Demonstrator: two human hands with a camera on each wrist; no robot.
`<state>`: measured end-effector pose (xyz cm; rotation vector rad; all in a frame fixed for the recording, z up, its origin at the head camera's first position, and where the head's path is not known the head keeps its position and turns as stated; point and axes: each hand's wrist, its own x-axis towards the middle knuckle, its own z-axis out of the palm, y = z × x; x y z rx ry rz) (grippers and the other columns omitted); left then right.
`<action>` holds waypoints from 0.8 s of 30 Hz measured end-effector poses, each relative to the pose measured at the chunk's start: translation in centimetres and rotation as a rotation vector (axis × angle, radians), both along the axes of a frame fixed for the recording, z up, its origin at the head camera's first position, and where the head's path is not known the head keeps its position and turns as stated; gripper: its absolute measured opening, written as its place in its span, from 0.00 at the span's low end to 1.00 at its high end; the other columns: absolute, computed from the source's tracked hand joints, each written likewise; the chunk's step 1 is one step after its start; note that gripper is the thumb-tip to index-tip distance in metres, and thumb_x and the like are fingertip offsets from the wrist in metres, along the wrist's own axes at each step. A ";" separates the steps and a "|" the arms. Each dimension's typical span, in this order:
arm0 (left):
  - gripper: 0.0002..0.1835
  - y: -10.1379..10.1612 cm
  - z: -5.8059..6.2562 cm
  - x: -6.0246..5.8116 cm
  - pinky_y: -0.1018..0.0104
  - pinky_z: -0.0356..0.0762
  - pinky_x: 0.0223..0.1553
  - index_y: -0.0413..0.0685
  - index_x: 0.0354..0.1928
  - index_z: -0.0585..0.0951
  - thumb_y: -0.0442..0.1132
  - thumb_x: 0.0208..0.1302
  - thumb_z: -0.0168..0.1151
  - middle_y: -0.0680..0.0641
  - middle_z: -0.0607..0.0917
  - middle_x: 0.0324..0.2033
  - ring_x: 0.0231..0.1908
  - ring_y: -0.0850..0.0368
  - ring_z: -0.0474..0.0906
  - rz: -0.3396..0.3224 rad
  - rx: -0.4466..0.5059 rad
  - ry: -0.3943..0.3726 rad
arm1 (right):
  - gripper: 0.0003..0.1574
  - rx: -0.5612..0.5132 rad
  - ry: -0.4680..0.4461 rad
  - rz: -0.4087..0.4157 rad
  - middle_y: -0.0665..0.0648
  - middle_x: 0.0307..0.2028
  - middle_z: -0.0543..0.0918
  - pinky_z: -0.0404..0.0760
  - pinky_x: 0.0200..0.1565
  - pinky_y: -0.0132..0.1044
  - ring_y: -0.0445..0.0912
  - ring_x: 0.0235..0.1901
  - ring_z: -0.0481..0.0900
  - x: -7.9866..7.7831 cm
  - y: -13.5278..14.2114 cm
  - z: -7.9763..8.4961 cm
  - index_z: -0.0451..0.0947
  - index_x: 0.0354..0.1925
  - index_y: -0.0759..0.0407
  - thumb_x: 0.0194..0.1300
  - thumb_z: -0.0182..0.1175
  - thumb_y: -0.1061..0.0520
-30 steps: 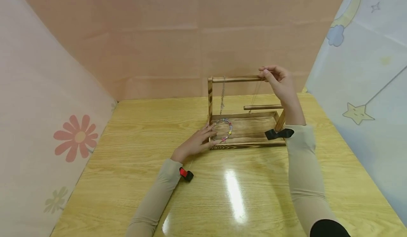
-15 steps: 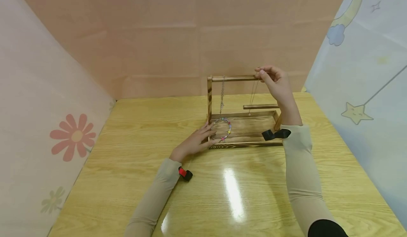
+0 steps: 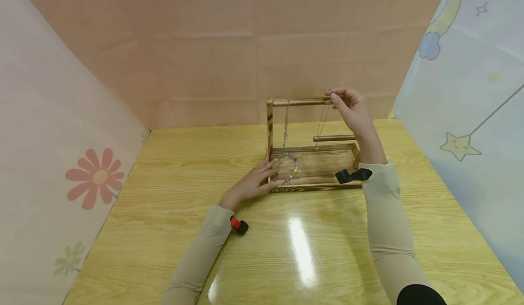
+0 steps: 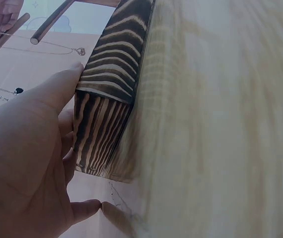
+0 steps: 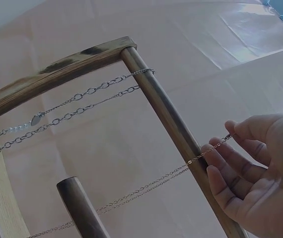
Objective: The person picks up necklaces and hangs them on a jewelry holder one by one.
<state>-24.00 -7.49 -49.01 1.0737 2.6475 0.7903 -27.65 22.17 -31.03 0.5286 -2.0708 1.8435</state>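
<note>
My right hand is at the top bar of a wooden jewelry stand. In the right wrist view, the thumb and a finger of that hand pinch the end of a thin necklace, whose chain lies over the bar. Its small pendant dangles by the lower peg. My left hand rests against the stand's left end, fingers spread and fairly straight; the left wrist view shows them touching the striped tray end. Near those fingertips is a colorful beaded bracelet.
A silver chain necklace hangs on the left part of the top bar. The stand's shallow tray sits on a wood-grain table. A peach cloth backdrop rises behind, and patterned cloths flank both sides.
My right hand has shifted left along the top bar, and the thin necklace has moved left with it. My left hand stays where it was.
</note>
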 end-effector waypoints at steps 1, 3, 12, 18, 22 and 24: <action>0.30 0.0 0.0 0.0 0.37 0.42 0.66 0.53 0.70 0.59 0.55 0.70 0.44 0.50 0.44 0.73 0.72 0.51 0.31 0.002 0.001 0.001 | 0.14 0.003 0.005 0.003 0.53 0.43 0.82 0.73 0.40 0.30 0.43 0.38 0.80 0.0 0.0 0.0 0.77 0.44 0.68 0.66 0.55 0.58; 0.30 -0.1 0.0 0.0 0.37 0.42 0.66 0.53 0.70 0.59 0.55 0.70 0.44 0.50 0.45 0.73 0.72 0.50 0.31 0.005 0.000 0.004 | 0.14 0.010 0.020 0.006 0.52 0.43 0.83 0.74 0.40 0.29 0.44 0.38 0.80 -0.1 -0.1 -0.1 0.76 0.44 0.70 0.66 0.55 0.59; 0.30 0.0 0.1 0.0 0.37 0.42 0.66 0.52 0.70 0.59 0.55 0.70 0.45 0.50 0.44 0.73 0.72 0.50 0.32 0.001 0.011 0.003 | 0.15 0.006 0.005 0.026 0.52 0.42 0.82 0.74 0.40 0.28 0.46 0.39 0.79 0.0 -0.4 -0.4 0.76 0.45 0.68 0.66 0.55 0.57; 0.30 0.1 0.0 0.0 0.38 0.42 0.66 0.52 0.70 0.59 0.55 0.70 0.45 0.51 0.44 0.73 0.72 0.51 0.32 0.005 0.014 -0.005 | 0.16 0.055 0.012 0.001 0.50 0.43 0.82 0.73 0.40 0.29 0.45 0.40 0.79 0.0 -0.5 -0.7 0.76 0.46 0.67 0.67 0.54 0.56; 0.30 0.1 0.1 0.0 0.37 0.42 0.65 0.52 0.70 0.60 0.54 0.70 0.46 0.50 0.46 0.73 0.72 0.52 0.32 0.012 0.019 -0.002 | 0.17 0.057 0.019 0.007 0.51 0.42 0.82 0.73 0.40 0.30 0.43 0.39 0.79 -0.1 -0.5 -0.9 0.76 0.46 0.69 0.67 0.54 0.56; 0.30 0.2 0.1 0.0 0.36 0.42 0.65 0.51 0.69 0.61 0.54 0.70 0.46 0.50 0.46 0.73 0.72 0.52 0.32 0.014 0.021 0.000 | 0.17 0.055 0.021 0.010 0.51 0.42 0.82 0.74 0.40 0.31 0.42 0.38 0.79 0.0 -0.6 -1.0 0.76 0.46 0.68 0.67 0.54 0.56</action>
